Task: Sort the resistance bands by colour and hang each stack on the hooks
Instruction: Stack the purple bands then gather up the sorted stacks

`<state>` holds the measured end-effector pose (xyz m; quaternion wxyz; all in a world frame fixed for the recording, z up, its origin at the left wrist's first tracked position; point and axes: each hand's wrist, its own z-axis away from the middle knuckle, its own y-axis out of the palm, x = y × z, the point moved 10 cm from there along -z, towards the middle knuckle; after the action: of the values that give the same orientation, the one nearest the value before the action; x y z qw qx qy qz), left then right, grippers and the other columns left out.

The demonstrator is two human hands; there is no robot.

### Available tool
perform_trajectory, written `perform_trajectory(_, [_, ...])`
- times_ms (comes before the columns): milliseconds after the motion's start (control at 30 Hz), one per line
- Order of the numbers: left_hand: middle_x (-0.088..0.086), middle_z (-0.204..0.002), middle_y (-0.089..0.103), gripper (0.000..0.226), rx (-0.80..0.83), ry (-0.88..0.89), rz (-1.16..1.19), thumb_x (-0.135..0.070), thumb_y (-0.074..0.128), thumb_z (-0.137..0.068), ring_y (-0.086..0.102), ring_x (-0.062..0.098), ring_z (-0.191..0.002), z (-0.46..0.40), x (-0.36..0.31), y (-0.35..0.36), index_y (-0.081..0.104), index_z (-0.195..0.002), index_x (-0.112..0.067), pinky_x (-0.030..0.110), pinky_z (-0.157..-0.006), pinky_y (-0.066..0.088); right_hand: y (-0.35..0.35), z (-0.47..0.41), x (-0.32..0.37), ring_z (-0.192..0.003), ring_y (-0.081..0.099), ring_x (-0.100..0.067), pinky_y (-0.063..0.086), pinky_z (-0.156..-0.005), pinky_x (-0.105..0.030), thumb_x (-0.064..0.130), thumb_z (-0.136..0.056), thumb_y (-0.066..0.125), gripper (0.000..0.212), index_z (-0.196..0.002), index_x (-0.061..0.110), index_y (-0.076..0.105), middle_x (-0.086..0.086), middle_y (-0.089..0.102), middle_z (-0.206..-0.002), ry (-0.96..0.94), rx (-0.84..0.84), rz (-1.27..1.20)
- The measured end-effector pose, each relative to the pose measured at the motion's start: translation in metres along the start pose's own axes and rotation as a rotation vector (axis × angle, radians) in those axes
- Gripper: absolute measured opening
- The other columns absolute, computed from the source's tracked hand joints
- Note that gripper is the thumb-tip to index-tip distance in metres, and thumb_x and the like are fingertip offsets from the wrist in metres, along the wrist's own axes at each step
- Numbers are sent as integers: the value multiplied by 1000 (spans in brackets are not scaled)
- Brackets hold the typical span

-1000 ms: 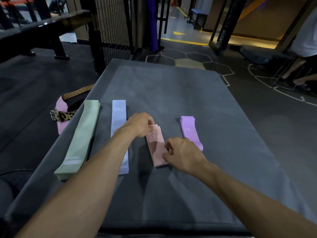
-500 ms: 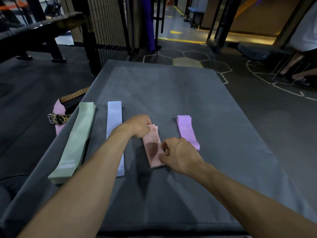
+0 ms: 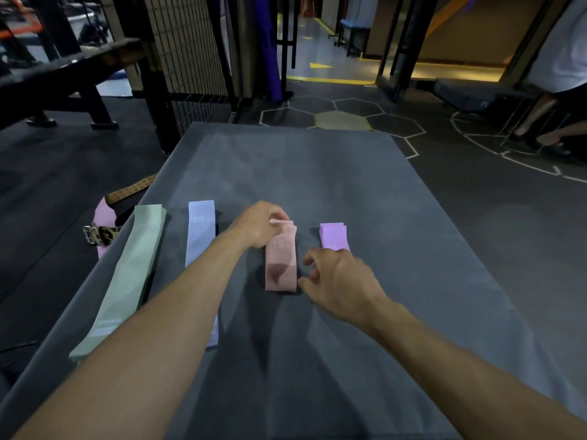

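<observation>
On grey mat (image 3: pixel 317 173): pink band stack (image 3: pixel 281 265), "15" printed; left hand (image 3: pixel 259 225) pinches far end, right hand (image 3: pixel 341 281) loosely curled beside near end.

Dim, soft-focus wide-angle view; warm doorway glow, bowed edges.

You've got four flat stacks on the grey mat (image 3: pixel 317 185): long green bands (image 3: pixel 127 274) nearest its left edge, then light blue bands (image 3: pixel 200 236), short pink bands (image 3: pixel 281 268) mid-mat, purple bands (image 3: pixel 333 236) furthest right.
</observation>
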<state>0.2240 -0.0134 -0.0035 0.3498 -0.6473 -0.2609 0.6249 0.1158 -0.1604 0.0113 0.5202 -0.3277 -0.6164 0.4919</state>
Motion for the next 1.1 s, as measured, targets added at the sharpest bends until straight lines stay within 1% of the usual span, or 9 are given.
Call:
perform_trajectory(133, [1,-108,72,28,-25,-39,-64,-8,56,-93,66,24,-101,-10,9,9,76,-105,-22,31,-84,51,-2,-1,4,-106,61,-27,54,-86,-37,40,-93,55,32,-118,20,62,-1,71,-107,-49,-19,50])
perform_trajectory(267, [2,-113,54,27,-77,-7,-153,-13,54,-96,56,27,-109,-9,10,10,72,-114,-22,41,-98,47,-1,-1,14,-103,59,-28,51,-82,-35,33,-95,50,26,-114,19,62,-3,71,-106,-121,-5,96])
perform_trajectory(367, [2,-121,55,24,-140,-3,-183,-16,57,-96,57,26,-112,-3,12,4,68,-116,-22,44,-97,49,8,2,23,-99,56,-30,43,-76,-34,35,-95,50,17,-91,19,50,-7,69,-103,-152,64,113])
perform_trajectory(433, [1,-117,58,21,-184,9,-192,-19,60,-95,60,25,-107,2,12,-1,69,-113,-24,44,-93,51,11,6,29,-100,55,-31,36,-74,-33,37,-95,51,21,-85,21,41,-8,67,-102,-153,109,109])
perform_trajectory(500, [0,-111,61,18,-212,35,-205,-22,62,-95,62,25,-101,7,9,-5,72,-110,-26,42,-89,52,6,10,37,-102,55,-33,36,-77,-34,34,-97,50,17,-83,27,41,-9,67,-104,-172,136,112])
perform_trajectory(600, [3,-111,63,20,-223,58,-208,-24,64,-95,64,28,-102,9,6,-7,73,-114,-24,42,-89,52,-1,16,44,-105,54,-34,41,-85,-37,29,-99,48,12,-99,25,60,-8,66,-110,-188,150,104])
perform_trajectory(700, [5,-118,61,29,-212,50,-210,-27,65,-96,62,29,-108,10,4,-7,69,-124,-20,40,-92,50,1,14,43,-108,56,-35,41,-85,-37,32,-97,49,10,-94,23,54,-10,67,-111,-162,147,129])
perform_trajectory(867, [6,-126,57,34,-208,35,-248,-32,63,-98,59,28,-116,25,1,-23,64,-130,-20,42,-97,49,10,8,37,-107,58,-34,41,-84,-36,38,-97,50,18,-94,20,45,-12,67,-113,-130,176,168])
perform_trajectory(1100, [5,-117,63,26,-186,15,-256,-32,70,-92,61,27,-111,84,13,-60,71,-116,-24,42,-99,48,7,0,35,-110,62,-34,49,-95,-39,43,-94,52,35,-114,15,59,-10,69,-119,-101,165,171])
